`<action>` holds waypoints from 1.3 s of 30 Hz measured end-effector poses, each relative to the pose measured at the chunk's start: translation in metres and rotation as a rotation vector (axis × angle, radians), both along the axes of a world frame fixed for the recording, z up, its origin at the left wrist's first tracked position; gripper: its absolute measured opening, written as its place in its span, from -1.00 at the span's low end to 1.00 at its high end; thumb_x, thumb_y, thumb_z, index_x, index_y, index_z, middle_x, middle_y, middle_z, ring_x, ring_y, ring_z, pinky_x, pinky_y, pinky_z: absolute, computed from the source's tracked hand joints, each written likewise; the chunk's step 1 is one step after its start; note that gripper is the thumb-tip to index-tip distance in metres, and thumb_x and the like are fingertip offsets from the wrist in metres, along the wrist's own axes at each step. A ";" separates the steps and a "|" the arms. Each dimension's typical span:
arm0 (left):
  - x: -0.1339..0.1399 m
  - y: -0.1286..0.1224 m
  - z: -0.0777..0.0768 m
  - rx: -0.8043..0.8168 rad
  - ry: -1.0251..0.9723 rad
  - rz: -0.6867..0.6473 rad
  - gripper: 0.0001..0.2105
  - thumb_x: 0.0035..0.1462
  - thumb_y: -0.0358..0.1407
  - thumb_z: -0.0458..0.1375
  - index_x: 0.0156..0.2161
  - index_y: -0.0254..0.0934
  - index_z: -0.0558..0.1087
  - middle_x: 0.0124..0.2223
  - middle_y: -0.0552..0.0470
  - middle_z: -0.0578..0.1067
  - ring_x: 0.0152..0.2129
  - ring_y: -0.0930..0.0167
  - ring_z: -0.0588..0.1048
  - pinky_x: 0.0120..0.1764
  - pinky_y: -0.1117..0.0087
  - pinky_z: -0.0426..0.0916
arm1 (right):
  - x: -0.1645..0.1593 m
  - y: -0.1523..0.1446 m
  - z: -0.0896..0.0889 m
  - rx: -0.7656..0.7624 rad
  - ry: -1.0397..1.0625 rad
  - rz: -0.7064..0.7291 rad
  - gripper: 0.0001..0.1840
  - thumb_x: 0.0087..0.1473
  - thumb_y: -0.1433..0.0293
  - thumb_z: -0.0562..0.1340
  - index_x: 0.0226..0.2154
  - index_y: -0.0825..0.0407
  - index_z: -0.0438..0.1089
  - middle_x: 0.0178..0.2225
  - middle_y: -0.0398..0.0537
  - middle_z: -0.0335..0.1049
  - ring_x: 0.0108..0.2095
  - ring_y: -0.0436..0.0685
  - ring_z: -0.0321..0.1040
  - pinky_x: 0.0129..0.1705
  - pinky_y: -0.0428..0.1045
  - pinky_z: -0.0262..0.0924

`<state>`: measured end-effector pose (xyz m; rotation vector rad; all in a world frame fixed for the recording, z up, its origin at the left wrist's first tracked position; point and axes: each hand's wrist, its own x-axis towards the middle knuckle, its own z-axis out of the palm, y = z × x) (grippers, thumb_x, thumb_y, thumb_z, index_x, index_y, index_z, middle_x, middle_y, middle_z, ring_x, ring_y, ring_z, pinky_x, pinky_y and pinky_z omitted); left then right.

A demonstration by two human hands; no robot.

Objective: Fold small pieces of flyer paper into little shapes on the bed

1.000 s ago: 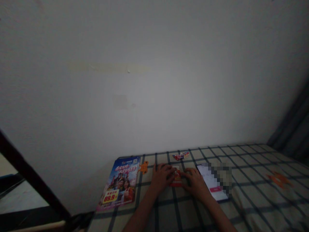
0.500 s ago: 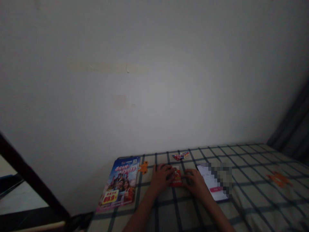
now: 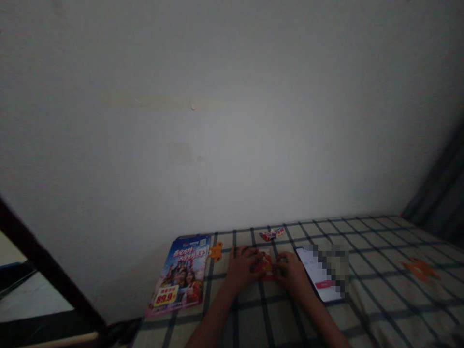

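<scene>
A small red piece of printed paper [image 3: 267,267] lies on the checked cloth between my hands. My left hand [image 3: 245,265] covers its left side, with curled fingers pressed on it. At its right edge, my right hand [image 3: 288,270] is closed, thumb and fingertips against the paper. Parts of the paper are hidden under the fingers. Just beyond sits a small folded paper piece [image 3: 271,234] in red, blue and white. To the right of my right hand lies a phone [image 3: 315,273] with a lit screen, partly blurred out.
A stack of glossy flyers [image 3: 184,270] lies at the left, beside an orange bear-shaped cutout [image 3: 216,252]. Another orange shape [image 3: 419,269] is on the checked cloth [image 3: 380,304] at the right. A white wall [image 3: 253,145] rises behind, and a dark bar [image 3: 47,261] slants at the left.
My fingers have shifted slightly inward over the red paper, and less of it shows between my hands. Everything else stays in place.
</scene>
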<state>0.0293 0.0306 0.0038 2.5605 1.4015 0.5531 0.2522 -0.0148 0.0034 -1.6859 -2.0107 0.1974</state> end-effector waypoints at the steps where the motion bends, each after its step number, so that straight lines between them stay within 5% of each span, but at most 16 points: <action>1: 0.000 0.000 0.000 -0.005 -0.001 0.000 -0.48 0.14 0.17 0.17 0.21 0.26 0.34 0.26 0.17 0.39 0.22 0.12 0.20 0.31 -0.23 -0.20 | -0.001 0.001 0.001 0.004 -0.010 -0.008 -0.86 0.07 0.37 0.29 -0.31 -0.12 0.59 -0.01 -0.01 0.43 0.08 0.24 0.27 0.12 0.09 0.15; 39: 0.002 0.000 0.002 -0.020 0.001 -0.004 -0.49 0.14 0.16 0.17 0.19 0.26 0.36 0.25 0.16 0.41 0.23 0.08 0.19 0.28 -0.35 -0.28 | -0.018 0.059 0.012 0.043 -0.148 -0.168 -0.82 0.19 0.31 0.20 -0.26 -0.14 0.56 0.03 0.00 0.36 0.15 0.26 0.12 0.07 0.13 0.12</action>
